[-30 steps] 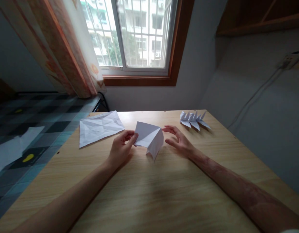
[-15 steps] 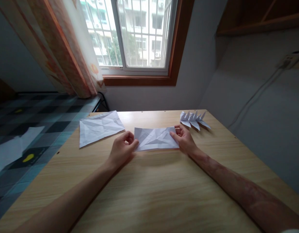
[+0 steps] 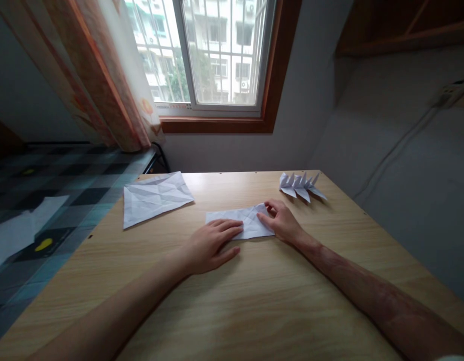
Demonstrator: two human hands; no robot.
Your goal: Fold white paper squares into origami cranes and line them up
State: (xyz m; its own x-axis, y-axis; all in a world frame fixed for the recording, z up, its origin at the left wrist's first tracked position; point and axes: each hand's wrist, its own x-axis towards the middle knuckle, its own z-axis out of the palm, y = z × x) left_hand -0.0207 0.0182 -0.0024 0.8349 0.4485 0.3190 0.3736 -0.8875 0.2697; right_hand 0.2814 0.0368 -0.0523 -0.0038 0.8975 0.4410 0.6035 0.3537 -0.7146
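A white sheet of paper [image 3: 252, 223], folded into a creased oblong, lies on the wooden table [image 3: 232, 301] in front of me. Over its left part rests my left hand [image 3: 214, 245], flat with fingers stretched out and the thumb apart near the lower edge. My right hand [image 3: 282, 220] pinches the paper's right end, thumb on top and the fingers curled at the far edge. The left hand covers some of the paper's left half.
A larger creased white sheet [image 3: 156, 198] lies at the table's back left. Several folded paper cranes [image 3: 301, 186] stand in a row at the back right. White papers [image 3: 24, 225] lie on a checked bed [image 3: 85, 175] to the left. A window [image 3: 220, 55] is behind the table.
My left hand has let go of the paper's left end and now lies flat across it. The paper has come down onto the table and turned slightly; my right hand still grips it.
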